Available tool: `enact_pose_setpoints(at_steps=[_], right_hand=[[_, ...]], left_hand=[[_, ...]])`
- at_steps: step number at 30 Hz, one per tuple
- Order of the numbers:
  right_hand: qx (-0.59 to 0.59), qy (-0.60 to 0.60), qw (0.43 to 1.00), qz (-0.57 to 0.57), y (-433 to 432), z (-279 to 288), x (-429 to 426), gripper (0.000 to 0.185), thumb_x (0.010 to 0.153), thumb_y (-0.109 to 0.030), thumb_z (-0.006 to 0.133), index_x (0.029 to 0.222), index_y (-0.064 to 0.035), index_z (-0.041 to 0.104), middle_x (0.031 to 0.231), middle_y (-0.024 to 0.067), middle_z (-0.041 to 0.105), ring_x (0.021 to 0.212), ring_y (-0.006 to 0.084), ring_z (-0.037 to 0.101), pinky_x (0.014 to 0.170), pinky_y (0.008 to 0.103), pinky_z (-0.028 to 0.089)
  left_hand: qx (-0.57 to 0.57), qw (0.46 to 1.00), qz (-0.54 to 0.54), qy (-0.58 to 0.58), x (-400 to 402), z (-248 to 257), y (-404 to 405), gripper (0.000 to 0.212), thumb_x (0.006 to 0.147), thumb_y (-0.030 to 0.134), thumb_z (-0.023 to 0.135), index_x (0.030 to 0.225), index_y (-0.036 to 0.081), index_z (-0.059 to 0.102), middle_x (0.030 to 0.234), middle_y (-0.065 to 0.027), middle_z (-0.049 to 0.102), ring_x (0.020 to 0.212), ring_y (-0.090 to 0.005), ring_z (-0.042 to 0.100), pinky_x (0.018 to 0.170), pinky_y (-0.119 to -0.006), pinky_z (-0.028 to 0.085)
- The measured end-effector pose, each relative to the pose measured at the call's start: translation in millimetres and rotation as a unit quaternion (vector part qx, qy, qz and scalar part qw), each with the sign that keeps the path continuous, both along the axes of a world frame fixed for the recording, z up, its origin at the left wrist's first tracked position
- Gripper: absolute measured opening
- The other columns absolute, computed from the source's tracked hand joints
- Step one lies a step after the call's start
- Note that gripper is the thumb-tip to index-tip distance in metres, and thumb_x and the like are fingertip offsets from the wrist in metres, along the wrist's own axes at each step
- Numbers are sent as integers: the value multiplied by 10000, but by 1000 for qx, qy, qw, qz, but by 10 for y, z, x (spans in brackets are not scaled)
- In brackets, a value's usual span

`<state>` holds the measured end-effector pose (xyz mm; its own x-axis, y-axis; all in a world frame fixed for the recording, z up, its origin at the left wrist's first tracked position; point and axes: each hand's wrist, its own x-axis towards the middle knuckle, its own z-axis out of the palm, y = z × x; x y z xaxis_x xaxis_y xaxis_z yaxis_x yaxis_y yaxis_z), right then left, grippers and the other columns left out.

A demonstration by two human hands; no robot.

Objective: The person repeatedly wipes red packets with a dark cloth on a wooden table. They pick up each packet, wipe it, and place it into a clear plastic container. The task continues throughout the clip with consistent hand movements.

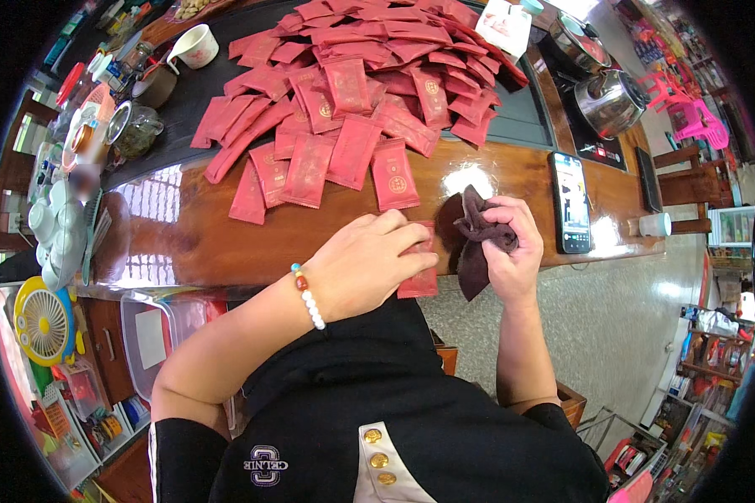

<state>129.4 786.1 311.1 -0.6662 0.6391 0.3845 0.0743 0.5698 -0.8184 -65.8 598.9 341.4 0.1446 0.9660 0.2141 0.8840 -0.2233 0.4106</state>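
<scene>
My left hand (368,261), with a beaded bracelet (308,295) on the wrist, rests its fingers on a red foil packet (420,283) at the near edge of the wooden table. Whether the fingers grip it or only press on it, I cannot tell. A bunched dark brown cloth (476,239) is held in my right hand (513,245), just right of that packet, with one corner hanging down. Beyond both hands lies a large heap of similar red packets (352,82), several of them spilling onto the polished wood. One packet (395,176) lies flat just above my left fingers.
A smartphone (570,201) with a lit screen lies right of my right hand. Farther right are a steel kettle (610,104) and a small cup (654,224). A white mug (195,47), glass jar (133,129) and stacked cups (50,220) stand on the left.
</scene>
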Motion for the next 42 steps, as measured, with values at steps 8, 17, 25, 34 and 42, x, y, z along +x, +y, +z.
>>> enact_pose_setpoints(at_steps=[8, 17, 25, 34, 42], right_hand=[[-79, 32, 996, 11, 59, -33, 41, 323, 718, 54, 623, 1025, 0, 708, 1175, 157, 698, 1134, 282, 668, 1034, 378, 505], [140, -60, 982, 114, -512, 117, -290, 279, 675, -73, 769, 932, -136, 682, 1115, 63, 672, 1100, 329, 620, 989, 454, 452], [52, -108, 993, 3, -39, 124, 96, 272, 659, -35, 735, 918, -116, 713, 1115, 72, 700, 1082, 334, 633, 979, 449, 471], [175, -136, 973, 61, -228, 112, -98, 256, 686, -32, 714, 919, -135, 723, 1100, 66, 698, 1091, 330, 635, 984, 459, 459], [103, -71, 992, 9, 23, -30, -66, 323, 676, 53, 693, 983, -44, 721, 1117, 156, 686, 1091, 356, 653, 993, 425, 515]], left_hand=[[5, 995, 100, -2, 49, 36, -90, 490, 790, 307, 858, 1239, 140, 757, 1068, -49, 624, 996, -271, 607, 834, -418, 499], [64, 972, 215, -70, 204, -261, -27, 356, 698, 207, 871, 1014, 95, 752, 1002, -59, 612, 966, -299, 621, 826, -447, 500], [48, 976, 164, -136, 111, -261, -154, 556, 774, 257, 889, 1286, 97, 740, 1097, -76, 615, 1003, -289, 626, 905, -429, 495], [100, 980, 159, -63, 184, -288, -151, 430, 845, 233, 812, 1230, 80, 696, 1178, -104, 633, 1014, -307, 637, 873, -439, 508], [123, 959, 248, -54, 45, 26, -735, 529, 788, 158, 832, 1296, 98, 695, 1145, -107, 682, 1082, -321, 666, 938, -444, 531]])
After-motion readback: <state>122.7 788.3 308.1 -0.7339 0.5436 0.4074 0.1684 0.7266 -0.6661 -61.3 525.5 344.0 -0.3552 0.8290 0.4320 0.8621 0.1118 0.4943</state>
